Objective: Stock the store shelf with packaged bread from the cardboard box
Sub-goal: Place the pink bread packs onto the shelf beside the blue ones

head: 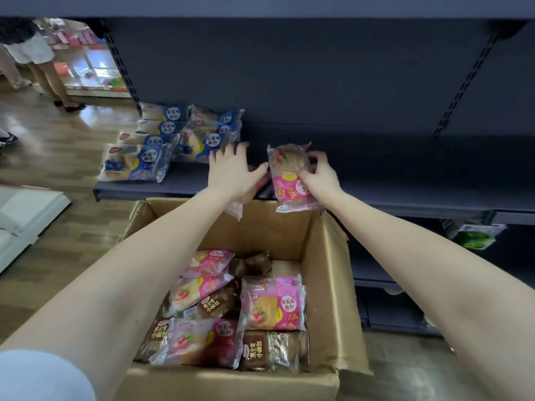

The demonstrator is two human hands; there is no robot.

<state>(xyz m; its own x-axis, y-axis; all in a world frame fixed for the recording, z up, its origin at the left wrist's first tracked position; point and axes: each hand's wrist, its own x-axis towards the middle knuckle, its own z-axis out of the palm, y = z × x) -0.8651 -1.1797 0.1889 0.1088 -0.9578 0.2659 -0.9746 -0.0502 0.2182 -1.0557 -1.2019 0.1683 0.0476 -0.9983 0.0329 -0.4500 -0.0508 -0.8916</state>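
My right hand point(320, 173) grips a pink strawberry bread pack point(289, 180) by its right side, holding it over the front edge of the dark shelf point(405, 195). My left hand point(234, 172) lies with straight, spread fingers on top of a second pink pack point(236, 208), mostly hidden under the palm, at the shelf's front edge. Several blue bread packs point(162, 143) are stacked in two rows on the shelf's left end. Below my arms an open cardboard box point(327, 256) holds several pink point(273, 308) and brown packs point(269, 350).
The shelf to the right of my hands is bare, with a second shelf board overhead. A person's legs point(43, 79) stand on the wooden floor at the far left. White boards point(26, 215) lie on the floor at left. A green package point(476, 237) sits on a lower shelf.
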